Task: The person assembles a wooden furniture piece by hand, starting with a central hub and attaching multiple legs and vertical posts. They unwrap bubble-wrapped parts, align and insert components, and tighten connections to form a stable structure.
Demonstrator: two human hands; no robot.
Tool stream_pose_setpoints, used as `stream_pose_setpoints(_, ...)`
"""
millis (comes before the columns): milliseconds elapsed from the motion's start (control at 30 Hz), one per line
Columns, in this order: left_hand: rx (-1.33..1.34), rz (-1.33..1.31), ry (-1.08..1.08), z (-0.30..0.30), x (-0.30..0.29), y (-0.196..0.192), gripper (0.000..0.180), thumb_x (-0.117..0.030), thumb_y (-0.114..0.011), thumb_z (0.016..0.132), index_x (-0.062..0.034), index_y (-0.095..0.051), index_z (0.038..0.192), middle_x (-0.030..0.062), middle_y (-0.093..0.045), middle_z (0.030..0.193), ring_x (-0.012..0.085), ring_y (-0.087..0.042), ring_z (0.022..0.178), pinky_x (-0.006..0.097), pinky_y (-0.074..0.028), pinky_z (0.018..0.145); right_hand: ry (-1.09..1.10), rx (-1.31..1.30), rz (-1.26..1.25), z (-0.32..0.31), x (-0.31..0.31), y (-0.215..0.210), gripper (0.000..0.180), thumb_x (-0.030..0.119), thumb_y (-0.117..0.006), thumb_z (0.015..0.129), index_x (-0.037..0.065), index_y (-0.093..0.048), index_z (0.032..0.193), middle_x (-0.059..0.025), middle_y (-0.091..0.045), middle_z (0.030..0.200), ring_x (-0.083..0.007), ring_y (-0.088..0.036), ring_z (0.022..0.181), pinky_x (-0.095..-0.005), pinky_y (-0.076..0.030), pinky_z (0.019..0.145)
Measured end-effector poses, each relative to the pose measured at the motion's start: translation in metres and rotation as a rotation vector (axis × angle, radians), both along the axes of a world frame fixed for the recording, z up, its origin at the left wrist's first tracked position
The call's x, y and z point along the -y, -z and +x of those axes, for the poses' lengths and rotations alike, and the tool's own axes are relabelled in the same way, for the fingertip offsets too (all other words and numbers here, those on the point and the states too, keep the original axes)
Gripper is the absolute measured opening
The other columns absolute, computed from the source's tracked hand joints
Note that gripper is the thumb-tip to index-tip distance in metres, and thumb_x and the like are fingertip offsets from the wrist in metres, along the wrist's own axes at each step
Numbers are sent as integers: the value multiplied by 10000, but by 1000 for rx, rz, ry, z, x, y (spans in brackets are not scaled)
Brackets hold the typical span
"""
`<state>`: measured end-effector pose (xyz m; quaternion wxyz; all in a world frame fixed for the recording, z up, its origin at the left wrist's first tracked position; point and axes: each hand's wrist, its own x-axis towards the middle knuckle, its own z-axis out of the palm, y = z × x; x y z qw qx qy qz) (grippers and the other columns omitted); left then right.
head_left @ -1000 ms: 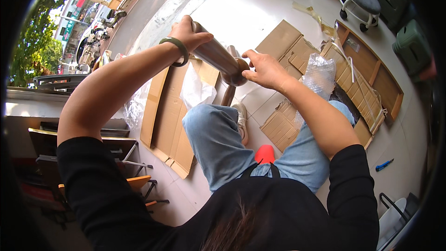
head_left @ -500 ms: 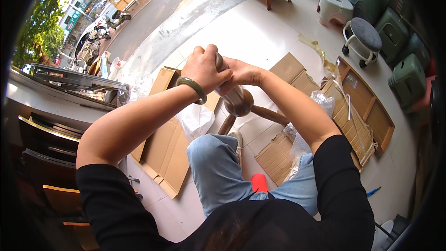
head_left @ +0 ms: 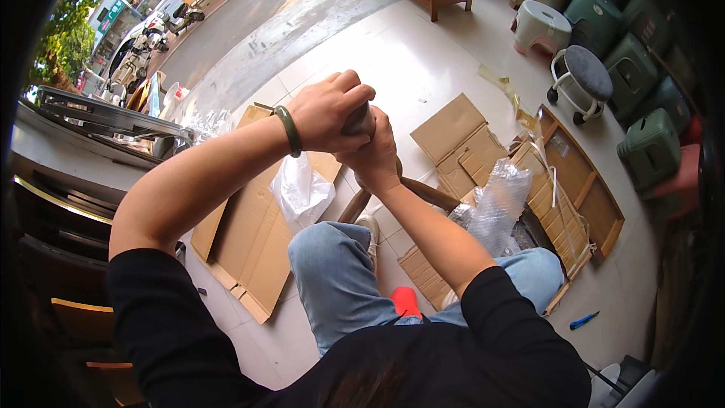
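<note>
A wooden post [head_left: 356, 120] stands in front of me, its rounded top end showing between my hands. My left hand [head_left: 326, 112], with a green bangle at its wrist, wraps round the top of the post. Just below it, my right hand [head_left: 375, 153] is closed round the same post. Brown wooden legs [head_left: 429, 194] spread out low down on the post, and my right forearm and hand hide much of its lower part. A red stool seat [head_left: 405, 301] shows between my thighs.
Opened cardboard [head_left: 253, 245] lies on the left with white plastic wrapping [head_left: 302, 190]. On the right are more cardboard [head_left: 451, 130], bubble wrap [head_left: 498, 208], a wooden panel [head_left: 585, 174] and a blue utility knife [head_left: 584, 320]. A wheeled stool [head_left: 587, 74] and stacked plastic stools [head_left: 651, 149] stand beyond.
My right hand has shifted from beside my left to lower on the post, and my right elbow has dropped inward. My left hand has turned slightly over the top. The view has shifted a little.
</note>
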<state>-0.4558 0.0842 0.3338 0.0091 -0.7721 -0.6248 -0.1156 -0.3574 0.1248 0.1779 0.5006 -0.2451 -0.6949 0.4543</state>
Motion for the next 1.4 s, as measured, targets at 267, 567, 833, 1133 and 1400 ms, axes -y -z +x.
stream_pose_setpoints(267,112,523,-704,62,3,35,374,-262,-758,713,-140,-679,1057,110,-620,1038,325,-605,968,416,-507,840,-1231,93,-288,5,-104,-60,876,141,-889,604,71,-450,1359,-53,-591,1206,-159,-552,1107,-316,-489,980)
stream_pose_setpoints(567,100,592,-411,35,4,41,352,-246,-744,696,-86,-691,1005,126,-641,987,308,-627,905,407,-523,802,-622,94,-177,18,-48,-49,763,187,-903,605,63,-488,1233,-80,-618,1134,-170,-590,1056,-320,-507,905)
stream_pose_setpoints(833,178,469,34,7,6,24,372,-212,-745,687,-75,-671,1024,115,-638,1003,289,-625,849,378,-527,762,-77,-45,81,1,-1,-25,744,213,-904,644,40,-428,1190,-84,-588,1057,-207,-628,942,-323,-528,805)
stream_pose_setpoints(1133,338,750,-672,62,0,55,369,-209,-769,656,-126,-696,1008,85,-634,1056,300,-623,943,405,-523,835,-1069,238,-294,17,-86,-57,805,148,-892,590,43,-493,1282,-52,-614,1178,-156,-579,1080,-326,-517,934)
stream_pose_setpoints(1400,404,637,-149,16,6,42,336,-178,-770,636,-80,-708,952,109,-661,1014,263,-676,864,361,-563,767,-332,38,-106,4,-23,-23,754,226,-909,594,34,-483,1187,-91,-657,1042,-207,-658,946,-329,-546,833)
